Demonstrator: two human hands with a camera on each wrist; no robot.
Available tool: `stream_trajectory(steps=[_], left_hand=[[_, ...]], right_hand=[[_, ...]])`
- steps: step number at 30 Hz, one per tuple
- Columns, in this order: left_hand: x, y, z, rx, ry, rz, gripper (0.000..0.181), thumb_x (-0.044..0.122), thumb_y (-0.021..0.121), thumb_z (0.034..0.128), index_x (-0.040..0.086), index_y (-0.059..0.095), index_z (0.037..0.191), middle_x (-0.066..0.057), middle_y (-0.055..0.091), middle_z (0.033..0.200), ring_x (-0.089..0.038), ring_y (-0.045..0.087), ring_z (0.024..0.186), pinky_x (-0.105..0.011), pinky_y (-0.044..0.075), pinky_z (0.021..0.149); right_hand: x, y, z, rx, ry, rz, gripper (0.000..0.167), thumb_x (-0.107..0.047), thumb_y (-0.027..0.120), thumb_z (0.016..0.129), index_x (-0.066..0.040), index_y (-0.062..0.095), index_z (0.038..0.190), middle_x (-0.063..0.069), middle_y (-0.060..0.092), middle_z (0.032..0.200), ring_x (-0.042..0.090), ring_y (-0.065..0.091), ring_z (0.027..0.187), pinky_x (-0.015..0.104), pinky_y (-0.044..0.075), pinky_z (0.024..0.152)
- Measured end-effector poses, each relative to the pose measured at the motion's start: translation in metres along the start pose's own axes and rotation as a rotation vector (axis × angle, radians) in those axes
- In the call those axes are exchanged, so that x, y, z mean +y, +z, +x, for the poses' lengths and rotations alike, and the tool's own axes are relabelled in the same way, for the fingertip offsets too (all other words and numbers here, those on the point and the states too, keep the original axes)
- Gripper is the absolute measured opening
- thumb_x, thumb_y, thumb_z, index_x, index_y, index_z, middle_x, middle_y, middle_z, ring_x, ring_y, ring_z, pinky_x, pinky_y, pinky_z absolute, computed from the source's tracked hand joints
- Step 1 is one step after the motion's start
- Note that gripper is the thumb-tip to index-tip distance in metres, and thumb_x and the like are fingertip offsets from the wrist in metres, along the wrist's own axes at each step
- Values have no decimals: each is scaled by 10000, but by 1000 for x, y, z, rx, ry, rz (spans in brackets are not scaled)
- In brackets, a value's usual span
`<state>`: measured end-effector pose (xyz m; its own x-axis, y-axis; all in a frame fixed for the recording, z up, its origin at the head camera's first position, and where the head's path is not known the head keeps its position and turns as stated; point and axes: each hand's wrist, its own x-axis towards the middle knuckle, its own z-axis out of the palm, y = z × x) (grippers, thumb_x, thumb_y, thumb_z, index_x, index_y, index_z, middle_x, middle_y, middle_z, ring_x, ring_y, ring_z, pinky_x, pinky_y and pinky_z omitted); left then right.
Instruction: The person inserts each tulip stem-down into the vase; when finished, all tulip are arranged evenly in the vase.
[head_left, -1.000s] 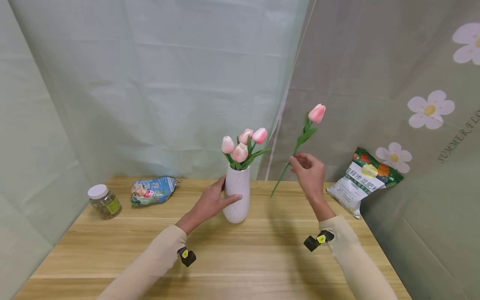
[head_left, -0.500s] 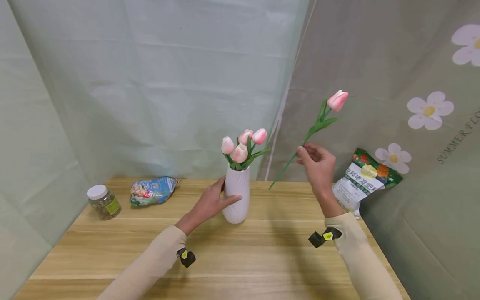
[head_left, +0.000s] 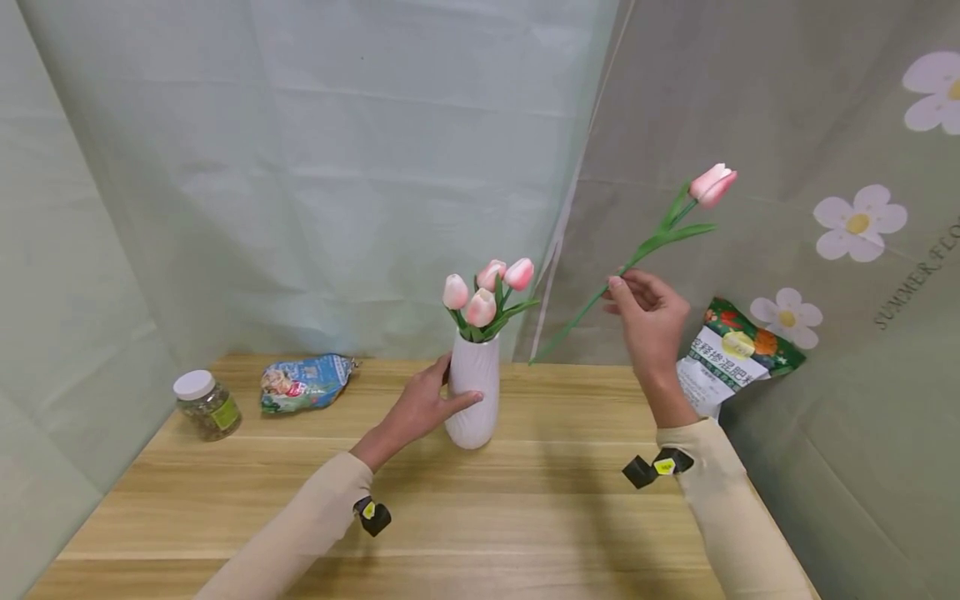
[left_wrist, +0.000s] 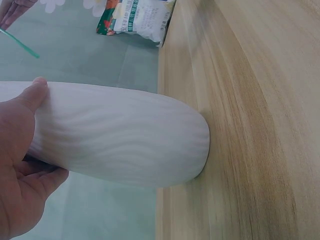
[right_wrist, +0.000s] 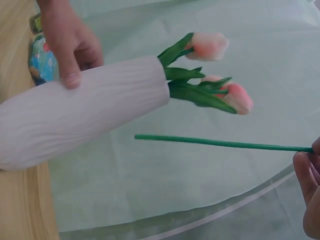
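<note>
A white ribbed vase (head_left: 474, 392) stands upright on the wooden table, with several pink-and-white tulips (head_left: 482, 307) in its mouth. My left hand (head_left: 427, 400) grips the vase from its left side, thumb across the front; the left wrist view shows the vase (left_wrist: 125, 135) resting on its base. To the right, my right hand (head_left: 652, 321) pinches the green stem of a single pink tulip (head_left: 711, 185) in the air. That tulip tilts, bloom up to the right. Its bare stem end (right_wrist: 145, 137) is apart from the vase in the right wrist view.
A clear jar with a white lid (head_left: 207, 406) and a blue bag (head_left: 306, 383) stand at the table's back left. Behind my right wrist, a white-and-green bag (head_left: 738, 354) leans against the cloth wall (head_left: 360, 183). The table (head_left: 480, 517) ends at that cloth.
My right hand has moved up and to the right with the tulip, which now leans further right. The left hand and the vase stay in place.
</note>
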<state>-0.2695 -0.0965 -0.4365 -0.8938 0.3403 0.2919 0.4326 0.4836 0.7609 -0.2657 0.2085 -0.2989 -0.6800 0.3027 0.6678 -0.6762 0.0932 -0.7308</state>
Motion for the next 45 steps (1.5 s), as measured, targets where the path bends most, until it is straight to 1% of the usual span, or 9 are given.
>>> stream_trajectory(steps=[5, 12, 19, 26, 35, 45], left_hand=[[1, 0, 0, 0, -3, 2, 893, 535, 751, 896, 54, 376, 1548, -142, 571, 1436, -276, 594, 1291, -485, 530, 1026], [2, 0, -1, 5, -7, 9, 891, 525, 753, 899, 44, 375, 1546, -149, 576, 1430, -278, 597, 1286, -476, 531, 1025], [3, -1, -1, 4, -12, 9, 890, 528, 752, 898, 51, 373, 1548, -148, 570, 1438, -277, 591, 1293, -479, 525, 1033], [3, -1, -1, 1, -18, 20, 901, 544, 745, 896, 58, 366, 1554, -146, 569, 1442, -276, 592, 1294, -476, 526, 1032], [3, -1, 0, -3, -17, 23, 898, 546, 742, 898, 57, 369, 1552, -142, 569, 1441, -271, 593, 1293, -474, 529, 1029], [3, 0, -1, -4, -17, 16, 899, 552, 740, 897, 61, 368, 1553, -139, 567, 1442, -271, 592, 1293, -480, 530, 1027]], right_hand=[[-8, 4, 5, 13, -32, 29, 140, -86, 763, 923, 27, 751, 1006, 95, 765, 885, 150, 745, 750, 278, 620, 658], [-13, 7, 9, 21, -46, 59, 149, -80, 765, 921, 34, 753, 1017, 52, 773, 895, 156, 750, 772, 275, 619, 661], [-17, 11, 10, 32, -61, 73, 167, -102, 777, 916, 29, 756, 1018, 52, 774, 898, 199, 752, 779, 274, 617, 656], [-21, 17, 11, 36, -78, 96, 166, -89, 773, 916, 38, 756, 1022, 58, 776, 901, 169, 750, 768, 278, 619, 653], [-22, 25, 9, 32, -73, 99, 168, -88, 782, 909, 33, 755, 1023, 56, 774, 898, 172, 750, 773, 285, 621, 659], [-19, 35, 2, -12, -47, 103, 135, -67, 776, 909, 25, 759, 1007, 92, 775, 899, 162, 753, 767, 287, 623, 667]])
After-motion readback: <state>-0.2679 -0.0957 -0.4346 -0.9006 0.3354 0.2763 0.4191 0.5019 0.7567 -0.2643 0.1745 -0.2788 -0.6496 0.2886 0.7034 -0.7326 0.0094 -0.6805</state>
